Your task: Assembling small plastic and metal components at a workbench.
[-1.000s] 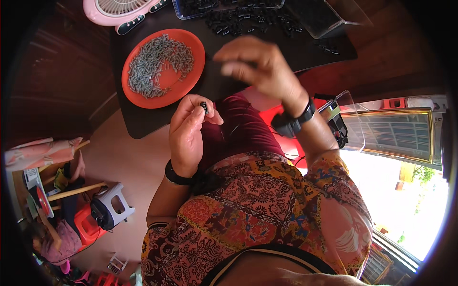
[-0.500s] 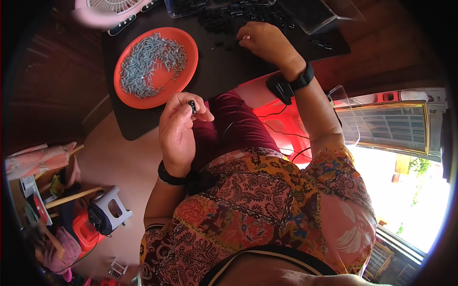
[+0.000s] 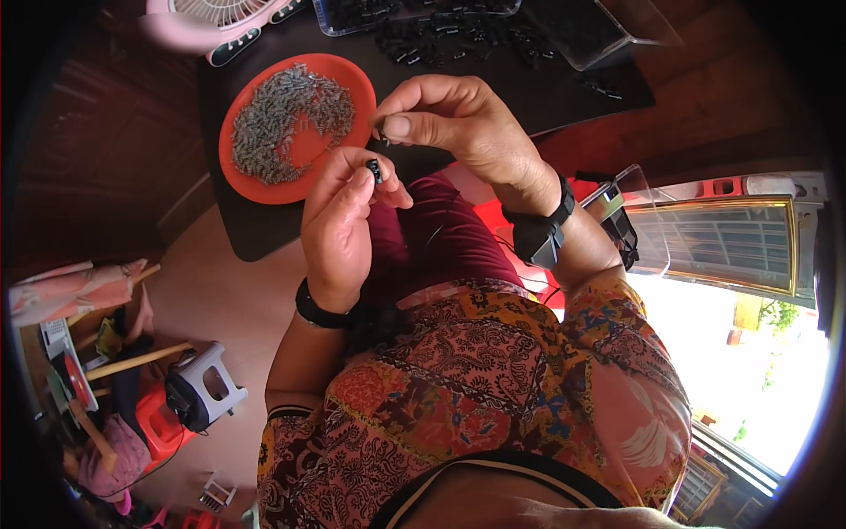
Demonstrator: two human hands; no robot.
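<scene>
Between the thumb and index finger of my left hand (image 3: pixel 339 229) a small black plastic part (image 3: pixel 374 170) is pinched, held over my lap at the table's near edge. Just above and right of it, my right hand (image 3: pixel 467 128) pinches another small dark piece (image 3: pixel 382 134), mostly covered by the fingertips. The two pieces are close but apart. Beside both hands, an orange-red plate (image 3: pixel 306 174) holds many small metal springs (image 3: pixel 273 132). A heap of black plastic parts (image 3: pixel 441 41) lies at the table's far side.
A clear plastic box (image 3: pixel 330 31) with black parts stands at the far edge, and another clear container (image 3: pixel 608 40) lies to its right. A pink fan (image 3: pixel 211 22) is at the far left of the dark table (image 3: pixel 242 225). A grey stool (image 3: pixel 211 383) stands on the floor.
My right hand has come from the heap of black parts toward my left hand, now with a small dark piece at its fingertips. The left hand keeps its pinch, nearly in place.
</scene>
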